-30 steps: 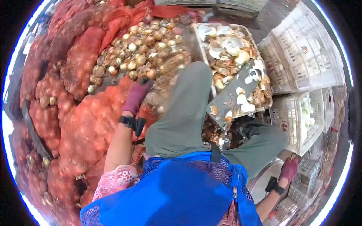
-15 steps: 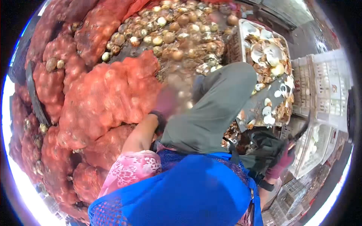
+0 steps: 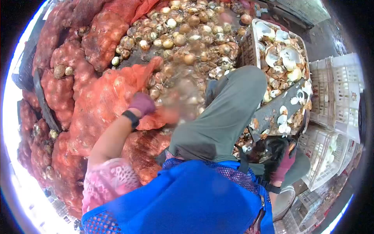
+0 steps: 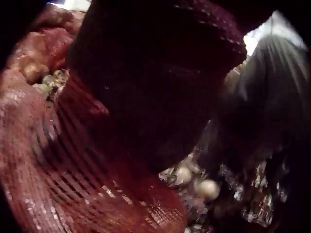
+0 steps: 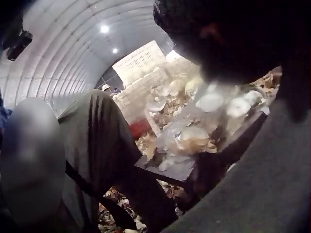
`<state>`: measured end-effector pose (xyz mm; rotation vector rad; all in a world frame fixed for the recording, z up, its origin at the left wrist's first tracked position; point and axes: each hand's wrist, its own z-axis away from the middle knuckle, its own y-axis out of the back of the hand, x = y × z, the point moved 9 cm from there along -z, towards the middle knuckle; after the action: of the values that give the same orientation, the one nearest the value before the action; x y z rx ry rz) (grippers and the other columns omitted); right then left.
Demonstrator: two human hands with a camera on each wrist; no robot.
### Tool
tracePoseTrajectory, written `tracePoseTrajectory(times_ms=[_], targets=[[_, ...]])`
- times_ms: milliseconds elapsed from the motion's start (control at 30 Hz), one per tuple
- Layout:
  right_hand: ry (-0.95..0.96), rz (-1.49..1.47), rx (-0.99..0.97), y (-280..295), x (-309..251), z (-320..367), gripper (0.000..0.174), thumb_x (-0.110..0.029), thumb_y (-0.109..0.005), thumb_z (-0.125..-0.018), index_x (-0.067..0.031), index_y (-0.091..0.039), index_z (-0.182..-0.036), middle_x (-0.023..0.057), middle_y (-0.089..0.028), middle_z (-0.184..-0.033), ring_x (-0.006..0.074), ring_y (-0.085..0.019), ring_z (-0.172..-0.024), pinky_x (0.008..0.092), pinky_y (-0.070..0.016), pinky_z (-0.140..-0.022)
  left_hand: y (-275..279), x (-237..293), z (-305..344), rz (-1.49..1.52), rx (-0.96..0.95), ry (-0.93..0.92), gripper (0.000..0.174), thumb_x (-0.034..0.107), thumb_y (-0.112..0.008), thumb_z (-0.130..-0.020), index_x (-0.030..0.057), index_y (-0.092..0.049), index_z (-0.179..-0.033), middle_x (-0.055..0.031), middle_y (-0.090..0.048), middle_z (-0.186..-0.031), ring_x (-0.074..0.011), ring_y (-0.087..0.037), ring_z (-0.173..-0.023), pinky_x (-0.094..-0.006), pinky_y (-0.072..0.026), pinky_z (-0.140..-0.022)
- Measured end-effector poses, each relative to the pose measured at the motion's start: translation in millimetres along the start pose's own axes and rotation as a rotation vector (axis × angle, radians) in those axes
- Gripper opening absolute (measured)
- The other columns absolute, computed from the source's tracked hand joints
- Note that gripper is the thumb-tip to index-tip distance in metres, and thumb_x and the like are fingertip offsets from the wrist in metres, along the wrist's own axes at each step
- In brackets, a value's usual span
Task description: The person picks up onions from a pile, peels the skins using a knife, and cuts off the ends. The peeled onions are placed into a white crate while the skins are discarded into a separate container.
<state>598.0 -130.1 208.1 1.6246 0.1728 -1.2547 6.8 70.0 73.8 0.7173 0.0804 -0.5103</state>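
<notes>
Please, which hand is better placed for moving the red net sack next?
Probably the left hand: it appears to grip the red net sack, while the right hand is farther off.

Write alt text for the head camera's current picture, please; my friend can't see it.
A person's gloved left hand grips a red mesh sack of onions, one of several heaped at left. Loose onions lie ahead, beside a white crate holding onion peelings, and the gloved right hand holds a brown-handled tool.
</notes>
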Motion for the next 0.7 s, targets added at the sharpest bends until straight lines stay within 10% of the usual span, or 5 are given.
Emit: tracePoseTrajectory(times_ms=[300,433,500,567,700], targets=[[-0.334,-0.116,0.091,9,45,2,0.051,-0.018,-0.061,-0.090,0.0062,-0.045,-0.131,0.0173,-0.057,-0.121,0.0217,-0.055,-0.104,0.0326,-0.0423,-0.094,2,-59,31,0.299,0.291,0.370,0.031,0.027,-0.046,-0.084,0.0111,-0.072,-0.090,-0.0162,-0.069,-0.091,-0.0282,-0.068,-0.083,-0.0444,-0.0508,-0.070],[0.037,0.121,-0.054,3,22,3,0.053,-0.019,-0.061,-0.090,0.0070,-0.043,-0.133,0.0184,-0.055,-0.125,0.0223,-0.052,-0.108,0.0332,-0.0388,-0.098,17,-28,4,0.177,0.352,0.290,0.026,0.024,-0.050,-0.086,0.0156,-0.065,-0.105,-0.0126,-0.069,-0.089,-0.0328,-0.067,-0.080,-0.0459,-0.0511,-0.069],[0.248,0.280,-0.096,0,-5,9,0.054,-0.020,-0.061,-0.090,0.0072,-0.042,-0.133,0.0185,-0.055,-0.125,0.0224,-0.052,-0.109,0.0334,-0.0382,-0.099,19,-21,-17,0.328,0.414,0.283,0.037,0.015,-0.049,-0.085,0.0160,-0.054,-0.121,-0.0157,-0.064,-0.105,-0.0366,-0.065,-0.086,-0.0444,-0.0511,-0.073],[-0.296,-0.149,0.021,7,40,2,0.053,-0.021,-0.061,-0.091,0.0059,-0.044,-0.132,0.0181,-0.055,-0.126,0.0227,-0.053,-0.109,0.0338,-0.0391,-0.098,28,-28,-36,0.326,0.613,0.331,0.045,0.013,-0.049,-0.083,0.0150,-0.045,-0.128,-0.0194,-0.052,-0.125,-0.0363,-0.062,-0.096,-0.0461,-0.0504,-0.077],[-0.288,0.039,0.059,16,34,12,0.050,-0.020,-0.063,-0.090,0.0048,-0.047,-0.130,0.0186,-0.057,-0.124,0.0233,-0.055,-0.107,0.0338,-0.0405,-0.096,8,-63,-88,0.387,0.258,0.447,0.072,0.033,-0.067,-0.074,0.0136,-0.038,-0.137,-0.0220,-0.036,-0.143,-0.0387,-0.044,-0.126,-0.0453,-0.0416,-0.100]])
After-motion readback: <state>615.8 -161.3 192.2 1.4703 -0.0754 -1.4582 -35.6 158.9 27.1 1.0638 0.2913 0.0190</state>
